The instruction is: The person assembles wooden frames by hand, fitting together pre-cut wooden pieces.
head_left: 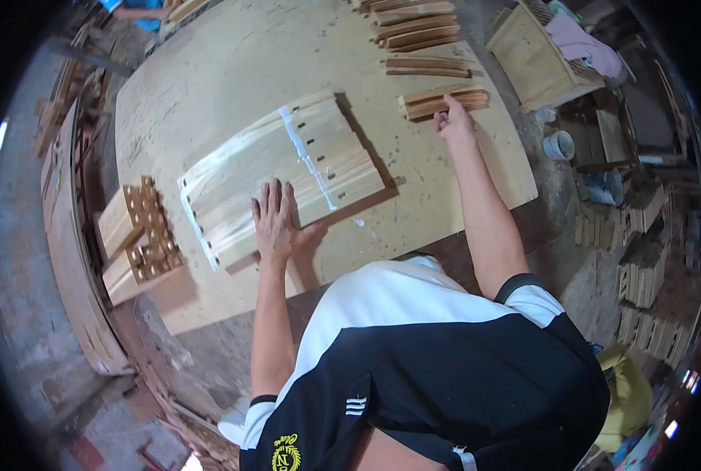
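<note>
Left hand (275, 220) flat, fingers spread on slat panel (288, 177) — right hand (454, 122) fingertips on wood strips (443, 100).

A large pale plywood surface (233, 71) carries a row of slotted planks (288, 177) laid side by side at its middle, small wooden slat stacks (425, 35) far right, and notched blocks (142, 235) overhanging its left edge.

- The left hand (273, 220) lies flat, palm down, fingers spread and pointing away from the body, thumb splayed to the right.
- The left arm is nearly straight, bare from a dark-edged short sleeve down.
- The right hand (454, 122) reaches farther out than the left, fingers stretched forward, tips pressed down.
- The right arm is fully extended, bare below its sleeve.
- The hands are well apart.
</note>
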Tool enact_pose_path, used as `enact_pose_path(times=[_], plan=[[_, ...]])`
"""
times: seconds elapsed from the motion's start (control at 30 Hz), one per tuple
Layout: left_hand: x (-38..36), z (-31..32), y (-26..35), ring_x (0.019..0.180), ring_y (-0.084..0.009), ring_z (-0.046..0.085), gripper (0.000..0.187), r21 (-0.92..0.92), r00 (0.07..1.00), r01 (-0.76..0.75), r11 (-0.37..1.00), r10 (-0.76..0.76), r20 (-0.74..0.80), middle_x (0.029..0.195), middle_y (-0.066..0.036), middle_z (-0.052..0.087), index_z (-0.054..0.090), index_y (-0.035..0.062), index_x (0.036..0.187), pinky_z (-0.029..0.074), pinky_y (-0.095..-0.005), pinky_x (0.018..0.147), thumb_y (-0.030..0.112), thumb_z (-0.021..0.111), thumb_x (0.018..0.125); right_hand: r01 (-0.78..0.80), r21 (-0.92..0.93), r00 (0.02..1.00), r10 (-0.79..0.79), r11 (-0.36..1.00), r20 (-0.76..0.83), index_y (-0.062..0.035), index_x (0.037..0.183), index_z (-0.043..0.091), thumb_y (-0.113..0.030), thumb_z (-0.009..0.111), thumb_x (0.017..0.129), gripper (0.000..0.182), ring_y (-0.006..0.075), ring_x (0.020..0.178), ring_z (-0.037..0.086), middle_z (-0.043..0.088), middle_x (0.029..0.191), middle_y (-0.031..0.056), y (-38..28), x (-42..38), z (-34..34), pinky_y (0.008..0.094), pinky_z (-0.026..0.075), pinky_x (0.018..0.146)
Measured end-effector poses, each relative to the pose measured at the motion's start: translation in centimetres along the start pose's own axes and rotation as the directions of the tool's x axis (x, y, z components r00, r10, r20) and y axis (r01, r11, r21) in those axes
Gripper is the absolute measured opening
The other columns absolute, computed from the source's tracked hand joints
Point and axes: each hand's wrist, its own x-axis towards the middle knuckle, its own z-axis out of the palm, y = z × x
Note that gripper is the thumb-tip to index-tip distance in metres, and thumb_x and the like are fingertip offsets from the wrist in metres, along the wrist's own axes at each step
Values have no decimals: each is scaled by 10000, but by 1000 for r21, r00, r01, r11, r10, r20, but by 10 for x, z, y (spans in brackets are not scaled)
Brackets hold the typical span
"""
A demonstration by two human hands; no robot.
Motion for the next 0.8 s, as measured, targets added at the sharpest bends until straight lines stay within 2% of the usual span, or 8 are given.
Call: enact_pose_path(times=[0.13,0.17,0.37,0.43,0.5,0.6,0.63,0.8], plan=[[2,2,-1,1480,-372,316,1104,-6,1000,3,1000,-3,-5,1560,-202,392,406,51,1512,226,-615,1176,698,745,685,-126,155,988,138,980,-69,-109,979,509,-301,829,840,397,180,616,537,492,820,51,-1,17,30,345,437,507],[2,3,-1,1481,-362,317,1107,2,1000,15,1000,-15,-1,1566,-191,391,413,52,1509,223,-603,1181,712,738,682,-98,154,991,110,983,-72,-96,1159,514,-179,844,810,487,182,438,478,592,749,96,-7,14,37,383,396,412],[2,6,-2,1491,-338,309,1105,3,999,42,999,-42,-6,1586,-164,376,431,65,1508,201,-588,1196,726,728,674,156,-167,987,-161,974,-17,-77,1035,589,-306,858,813,417,164,412,462,545,642,51,-18,-2,47,331,418,417],[2,7,-4,1496,-333,299,1106,-5,999,42,999,-42,-6,1591,-153,372,434,71,1508,194,-588,1200,733,725,671,606,-477,791,-544,636,279,-53,1039,637,-246,834,825,349,203,535,547,575,679,86,-15,-31,24,387,467,527],[1,9,-6,1500,-331,290,1103,-12,998,55,998,-56,-10,1597,-144,367,439,76,1507,188,-588,1204,739,721,672,883,-465,371,-698,61,613,-57,1041,696,-142,783,821,251,226,687,606,590,753,101,-13,-82,0,394,499,651],[-1,10,-6,1501,-332,286,1090,-22,998,59,998,-59,-8,1600,-137,364,447,80,1502,184,-588,1207,745,714,681,834,-192,-166,-566,-518,808,-99,1088,742,13,704,751,358,247,790,602,561,856,88,-17,-131,-30,367,501,706],[0,9,-5,1499,-334,290,1084,-25,998,59,998,-60,-12,1599,-137,366,450,80,1500,184,-587,1207,744,713,684,763,-103,-293,-484,-637,824,-112,1112,748,54,684,720,431,255,796,593,547,880,83,-17,-136,-38,364,498,699],[1,3,-7,1468,-348,344,991,-160,994,58,985,-72,-78,1550,-163,431,524,52,1435,205,-561,1200,706,720,717,808,39,-330,-396,-588,857,-132,1203,737,89,642,692,565,257,850,616,570,941,71,-1,-135,-65,378,522,741]])
